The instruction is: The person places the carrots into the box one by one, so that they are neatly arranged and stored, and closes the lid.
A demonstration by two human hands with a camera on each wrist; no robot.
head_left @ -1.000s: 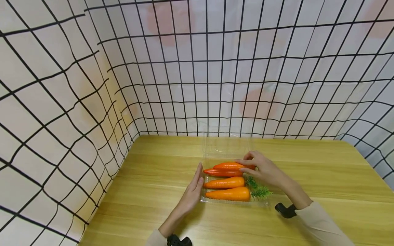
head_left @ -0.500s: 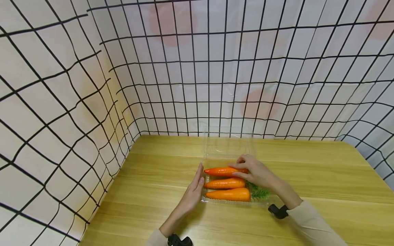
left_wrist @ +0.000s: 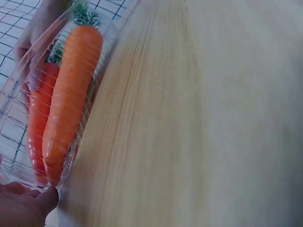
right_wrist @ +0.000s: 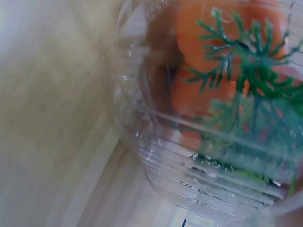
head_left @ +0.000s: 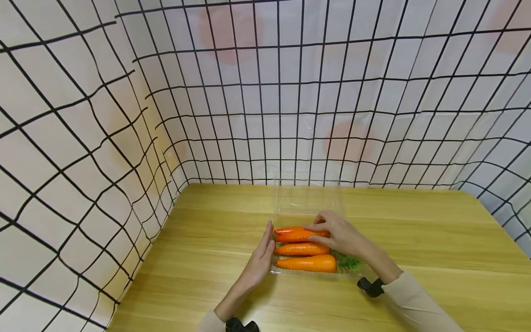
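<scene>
Several orange carrots with green tops lie side by side in a clear plastic clamshell box [right_wrist: 127,97]. My right hand [head_left: 341,234] pinches the thick end of a reddish-orange carrot [head_left: 293,237], whose tip points left. Just behind that one lies another red carrot [head_left: 285,229]. Two lighter carrots fill the near side: a middle carrot [head_left: 300,249] and a front carrot [head_left: 306,263]. My left hand [head_left: 256,263] stands with straight fingers along the box's left end; its fingertips are at that end in the left wrist view. Leafy tops [right_wrist: 258,66] show through the box's right end.
The box's clear lid [head_left: 307,196] is folded back toward the rear. All this is on a wood-grain table [head_left: 207,244]. White walls with black grid lines [head_left: 290,97] rise behind and at the sides.
My right hand has moved left and toward me with its carrot, from behind the other red carrot, over it, to just in front of it. My left hand has stayed in place.
</scene>
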